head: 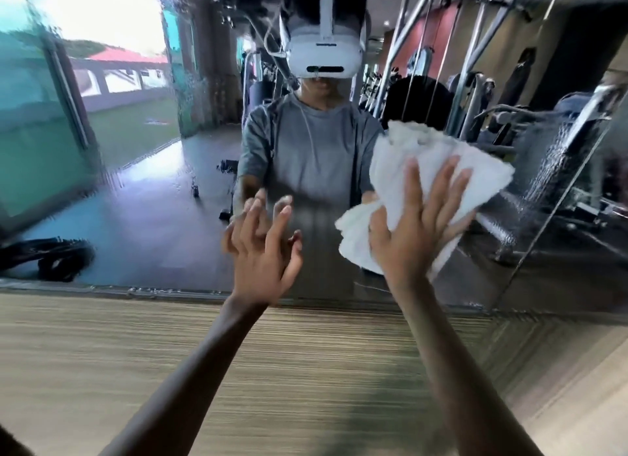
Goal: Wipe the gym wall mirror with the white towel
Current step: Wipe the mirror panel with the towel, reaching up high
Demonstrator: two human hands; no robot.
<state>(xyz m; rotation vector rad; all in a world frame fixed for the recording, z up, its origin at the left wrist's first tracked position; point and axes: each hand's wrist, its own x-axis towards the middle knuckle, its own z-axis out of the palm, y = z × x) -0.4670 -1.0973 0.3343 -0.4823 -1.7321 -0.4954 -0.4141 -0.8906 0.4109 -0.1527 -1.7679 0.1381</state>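
While my right hand (414, 231) lies flat, fingers straight and spread, on the towel (418, 150), pressing it against the mirror (153, 184) near its lower edge, my left hand (265, 252) sits beside the towel, fingers wide, tips at the mirror.

Towel (411, 146) between right hand (414, 238) and mirror (136, 197); left hand (265, 255) leftward, perhaps touching the mirror.
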